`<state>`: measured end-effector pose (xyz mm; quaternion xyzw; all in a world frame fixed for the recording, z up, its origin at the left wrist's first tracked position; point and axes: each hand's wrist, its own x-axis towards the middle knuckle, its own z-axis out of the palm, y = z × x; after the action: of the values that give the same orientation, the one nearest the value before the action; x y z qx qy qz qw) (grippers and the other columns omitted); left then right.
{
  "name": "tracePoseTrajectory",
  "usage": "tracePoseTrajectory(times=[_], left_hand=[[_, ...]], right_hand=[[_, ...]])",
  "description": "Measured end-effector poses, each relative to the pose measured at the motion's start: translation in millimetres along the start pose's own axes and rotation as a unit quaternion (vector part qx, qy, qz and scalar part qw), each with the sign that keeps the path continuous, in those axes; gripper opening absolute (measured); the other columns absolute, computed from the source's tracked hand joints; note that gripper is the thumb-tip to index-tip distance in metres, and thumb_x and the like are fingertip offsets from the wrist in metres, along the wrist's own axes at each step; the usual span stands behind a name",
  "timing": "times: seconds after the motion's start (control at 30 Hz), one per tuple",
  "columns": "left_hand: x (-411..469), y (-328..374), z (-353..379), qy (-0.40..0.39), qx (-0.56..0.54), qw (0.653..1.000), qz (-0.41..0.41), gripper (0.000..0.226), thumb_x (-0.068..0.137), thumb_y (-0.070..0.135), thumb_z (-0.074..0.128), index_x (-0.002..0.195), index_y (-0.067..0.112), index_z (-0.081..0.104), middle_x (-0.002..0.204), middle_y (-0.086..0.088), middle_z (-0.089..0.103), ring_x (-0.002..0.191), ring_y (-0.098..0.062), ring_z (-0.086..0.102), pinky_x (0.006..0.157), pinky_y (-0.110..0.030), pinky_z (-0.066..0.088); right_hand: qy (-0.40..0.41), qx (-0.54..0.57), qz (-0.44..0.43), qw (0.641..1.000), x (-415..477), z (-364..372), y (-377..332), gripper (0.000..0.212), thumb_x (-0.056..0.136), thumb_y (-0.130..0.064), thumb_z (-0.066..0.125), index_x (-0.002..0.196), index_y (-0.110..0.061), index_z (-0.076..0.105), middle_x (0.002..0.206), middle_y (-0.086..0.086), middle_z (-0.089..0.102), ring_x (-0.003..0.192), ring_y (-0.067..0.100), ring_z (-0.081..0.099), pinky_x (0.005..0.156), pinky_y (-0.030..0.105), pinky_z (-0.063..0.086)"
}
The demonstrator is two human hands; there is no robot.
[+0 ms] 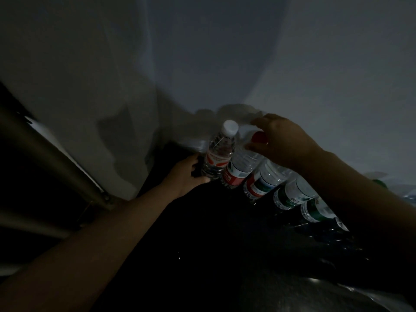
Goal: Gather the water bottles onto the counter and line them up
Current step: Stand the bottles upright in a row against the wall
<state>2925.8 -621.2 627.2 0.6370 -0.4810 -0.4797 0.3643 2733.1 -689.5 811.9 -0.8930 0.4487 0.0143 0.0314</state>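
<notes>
Several clear water bottles stand in a row on a dark counter (202, 233) against a pale wall. The leftmost bottle (219, 152) has a white cap and a red-and-white label. My left hand (189, 174) grips its lower part from the left. To its right stands a bottle with a red cap (238, 168), and my right hand (281, 140) curls around its cap from above. Further right come a red-and-green labelled bottle (262, 181) and two green-labelled bottles (292, 195), partly hidden behind my right forearm.
The scene is very dim. The row ends in a wall corner (155, 131) on the left. A metal frame or rail (56, 158) runs diagonally at the left. A curved metal rim (337, 291) shows at the bottom right.
</notes>
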Motion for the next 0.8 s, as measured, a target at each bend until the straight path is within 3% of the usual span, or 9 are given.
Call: tracePoseTrajectory(times=[0.07, 0.2, 0.43, 0.63, 0.8], left_hand=[[-10.5, -1.8, 0.3, 0.014, 0.032, 0.999, -0.029, 0.083, 0.077, 0.014, 0.079, 0.146, 0.007, 0.034, 0.146, -0.012, 0.045, 0.131, -0.026, 0.047, 0.107, -0.042, 0.042], [-32.6, -2.7, 5.6, 0.01, 0.074, 0.997, -0.023, 0.068, 0.079, 0.021, 0.078, 0.138, 0.01, 0.046, 0.139, -0.007, 0.052, 0.126, -0.021, 0.051, 0.102, -0.034, 0.045], [-44.8, 4.3, 22.7, -0.036, 0.074, 0.996, -0.023, 0.061, 0.083, 0.025, 0.073, 0.137, 0.012, 0.048, 0.141, -0.005, 0.049, 0.128, -0.02, 0.049, 0.105, -0.039, 0.044], [-43.0, 1.9, 55.6, -0.018, 0.087, 0.996, -0.016, 0.072, 0.083, 0.027, 0.074, 0.144, 0.013, 0.039, 0.146, -0.006, 0.045, 0.131, -0.022, 0.047, 0.107, -0.038, 0.043], [-36.8, -2.2, 72.3, 0.012, 0.128, 0.992, 0.007, 0.072, 0.083, 0.03, 0.073, 0.145, 0.017, 0.038, 0.147, -0.004, 0.044, 0.134, -0.021, 0.044, 0.104, -0.029, 0.037]], right_hand=[[-0.006, -0.002, 0.013, 1.0, -2.3, 0.2, -0.4, 0.048, 0.087, -0.038, 0.067, 0.123, -0.008, 0.059, 0.116, 0.014, 0.06, 0.101, 0.027, 0.059, 0.09, 0.039, 0.051], [-0.027, 0.008, 0.032, 0.999, -0.8, -0.8, -3.7, 0.031, 0.09, -0.033, 0.064, 0.102, -0.005, 0.064, 0.099, 0.015, 0.064, 0.093, 0.028, 0.06, 0.083, 0.038, 0.049], [-0.054, 0.017, 0.022, 0.998, -4.1, -3.8, -3.6, 0.026, 0.089, -0.029, 0.065, 0.104, -0.007, 0.066, 0.104, 0.013, 0.066, 0.097, 0.026, 0.059, 0.087, 0.035, 0.048], [-0.067, 0.023, -0.003, 0.997, -15.6, -8.1, -1.6, 0.03, 0.088, -0.025, 0.067, 0.112, -0.008, 0.066, 0.111, 0.013, 0.065, 0.103, 0.026, 0.058, 0.092, 0.041, 0.048], [-0.077, 0.044, -0.038, 0.995, -23.7, -9.3, -1.5, 0.036, 0.087, -0.017, 0.067, 0.122, -0.01, 0.062, 0.123, 0.01, 0.063, 0.112, 0.024, 0.058, 0.098, 0.039, 0.047]])
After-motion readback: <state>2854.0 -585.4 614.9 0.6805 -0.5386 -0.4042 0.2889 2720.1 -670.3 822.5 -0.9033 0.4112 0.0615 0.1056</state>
